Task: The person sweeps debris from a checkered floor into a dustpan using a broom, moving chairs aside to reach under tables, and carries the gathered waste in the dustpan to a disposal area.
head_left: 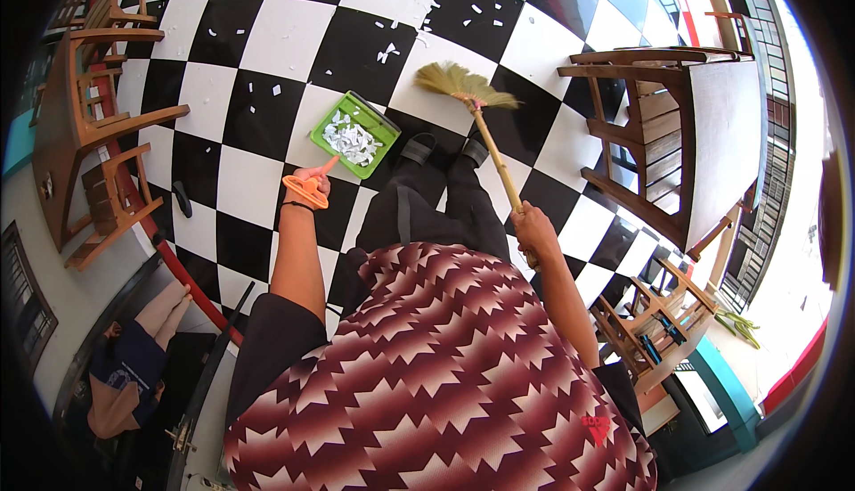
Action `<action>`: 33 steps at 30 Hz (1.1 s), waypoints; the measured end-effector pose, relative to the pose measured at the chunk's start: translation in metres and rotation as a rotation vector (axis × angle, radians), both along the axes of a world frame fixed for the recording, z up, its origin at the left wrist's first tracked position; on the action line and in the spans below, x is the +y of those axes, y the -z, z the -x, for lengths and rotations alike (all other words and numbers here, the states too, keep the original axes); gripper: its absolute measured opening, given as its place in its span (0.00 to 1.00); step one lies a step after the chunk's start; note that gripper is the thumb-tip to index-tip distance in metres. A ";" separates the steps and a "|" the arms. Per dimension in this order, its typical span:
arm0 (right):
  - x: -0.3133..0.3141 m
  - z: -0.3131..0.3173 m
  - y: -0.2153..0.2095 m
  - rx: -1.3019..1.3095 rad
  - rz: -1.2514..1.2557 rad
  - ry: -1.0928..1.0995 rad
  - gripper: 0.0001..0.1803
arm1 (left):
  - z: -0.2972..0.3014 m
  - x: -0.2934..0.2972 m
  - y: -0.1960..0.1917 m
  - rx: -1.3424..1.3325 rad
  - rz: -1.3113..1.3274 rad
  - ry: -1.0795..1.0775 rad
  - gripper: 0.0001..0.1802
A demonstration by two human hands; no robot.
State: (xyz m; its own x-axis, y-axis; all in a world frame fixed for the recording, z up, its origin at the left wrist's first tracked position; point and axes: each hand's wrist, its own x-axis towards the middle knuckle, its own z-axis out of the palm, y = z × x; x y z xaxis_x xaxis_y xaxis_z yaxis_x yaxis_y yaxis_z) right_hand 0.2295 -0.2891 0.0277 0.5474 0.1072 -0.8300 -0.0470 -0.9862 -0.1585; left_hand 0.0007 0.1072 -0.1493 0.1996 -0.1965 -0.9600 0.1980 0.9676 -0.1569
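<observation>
My left hand (307,186) is closed around the orange handle (305,192) of a green dustpan (383,129). White paper scraps (349,139) lie heaped in the pan, which rests on the floor in front of my feet. My right hand (534,231) grips the pale wooden stick of a broom (496,154). The straw bristles (459,81) fan out over the floor, ahead and to the right of the dustpan, apart from it. More loose paper scraps (388,51) are scattered on the tiles farther ahead.
The floor (280,32) is black and white checkered tile. Wooden chairs (116,192) stand along the left side. At the right are a wooden table (721,148) and another chair (655,317). A dark sandal (182,199) lies at the left. A person (134,371) is at the lower left.
</observation>
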 end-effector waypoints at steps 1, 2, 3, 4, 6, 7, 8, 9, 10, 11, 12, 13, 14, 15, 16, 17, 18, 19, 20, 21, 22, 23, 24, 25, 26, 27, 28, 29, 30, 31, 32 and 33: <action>-0.003 0.004 0.009 0.027 -0.010 -0.074 0.17 | 0.004 0.003 0.002 -0.018 0.014 -0.005 0.12; 0.004 0.006 0.010 0.054 -0.021 -0.149 0.18 | 0.007 0.005 0.005 -0.027 0.021 -0.011 0.12; 0.009 0.007 0.009 0.081 -0.031 -0.223 0.18 | 0.009 0.006 0.007 -0.034 0.029 -0.015 0.12; 0.013 0.008 0.005 0.171 0.015 -0.203 0.19 | 0.012 0.007 0.009 -0.043 0.034 -0.018 0.12; 0.010 0.011 0.007 0.191 -0.019 -0.236 0.19 | 0.014 0.009 0.011 -0.049 0.041 -0.026 0.13; 0.009 0.012 0.007 0.201 -0.036 -0.253 0.19 | 0.015 0.008 0.012 -0.052 0.046 -0.030 0.13; 0.021 0.004 -0.011 0.312 -0.037 -0.163 0.18 | 0.019 0.008 0.014 -0.049 0.044 -0.041 0.13; 0.023 0.000 -0.023 0.353 -0.038 -0.092 0.18 | 0.021 0.009 0.015 -0.049 0.048 -0.046 0.13; 0.022 -0.004 -0.033 0.393 -0.039 -0.022 0.19 | 0.024 0.009 0.015 -0.054 0.050 -0.054 0.13; 0.021 -0.007 -0.045 0.430 -0.038 0.052 0.21 | 0.025 0.010 0.015 -0.058 0.050 -0.053 0.13; 0.026 -0.012 -0.061 0.418 -0.015 0.075 0.21 | 0.028 0.010 0.017 -0.062 0.055 -0.062 0.13; 0.026 -0.015 -0.070 0.409 -0.029 0.118 0.20 | 0.032 0.011 0.018 -0.065 0.060 -0.067 0.13; 0.024 -0.019 -0.078 0.397 -0.040 0.162 0.19 | 0.034 0.011 0.020 -0.073 0.065 -0.074 0.13; 0.021 -0.022 -0.082 0.385 -0.052 0.205 0.18 | 0.036 0.011 0.022 -0.078 0.068 -0.077 0.13; 0.016 -0.024 -0.081 0.334 -0.056 0.242 0.17 | 0.038 0.011 0.024 -0.086 0.072 -0.084 0.13; 0.013 -0.027 -0.080 0.289 -0.067 0.248 0.17 | 0.043 0.012 0.027 -0.090 0.074 -0.090 0.13; 0.012 -0.030 -0.078 0.245 -0.078 0.254 0.16 | 0.046 0.013 0.032 -0.097 0.077 -0.100 0.13; 0.013 -0.033 -0.075 0.201 -0.090 0.258 0.16 | 0.048 0.015 0.037 -0.102 0.082 -0.111 0.13; 0.016 -0.034 -0.069 0.161 -0.092 0.203 0.15 | 0.053 0.017 0.045 -0.109 0.085 -0.123 0.13; 0.018 -0.033 -0.060 0.117 -0.089 0.202 0.15 | 0.056 0.018 0.051 -0.112 0.082 -0.139 0.13; 0.022 -0.030 -0.048 0.073 -0.088 0.200 0.15 | 0.062 0.020 0.055 -0.120 0.081 -0.151 0.13; 0.026 -0.029 -0.035 0.023 -0.082 0.198 0.15 | 0.060 0.022 0.059 -0.095 0.071 -0.186 0.13; 0.019 -0.020 -0.012 -0.067 -0.033 0.169 0.15 | 0.010 0.012 0.012 -0.085 0.065 -0.157 0.13; 0.018 -0.014 0.009 -0.144 -0.040 0.103 0.16 | 0.012 0.015 0.004 -0.117 0.063 -0.139 0.08; 0.024 -0.007 0.021 -0.161 -0.031 0.079 0.16 | 0.017 0.018 0.003 -0.151 0.064 -0.128 0.16; 0.030 -0.001 0.028 -0.179 -0.019 0.061 0.16 | 0.019 0.020 0.002 -0.185 0.066 -0.110 0.28; 0.032 0.002 0.032 -0.148 -0.016 0.069 0.17 | 0.018 0.020 0.002 -0.185 0.073 -0.124 0.17; 0.034 0.006 0.035 -0.113 -0.012 0.080 0.17 | 0.017 0.021 0.001 -0.181 0.080 -0.135 0.09; 0.034 0.009 0.038 -0.079 -0.007 0.093 0.18 | 0.015 0.022 -0.001 -0.177 0.088 -0.145 0.13; 0.027 0.011 0.043 -0.109 -0.045 -0.026 0.18 | 0.013 0.023 -0.002 -0.166 0.065 -0.128 0.13; 0.021 0.011 0.043 -0.140 -0.081 -0.146 0.19 | 0.011 0.023 -0.002 -0.157 0.044 -0.111 0.13; 0.016 0.012 0.045 -0.171 -0.118 -0.265 0.19 | 0.008 0.023 -0.004 -0.148 0.023 -0.094 0.13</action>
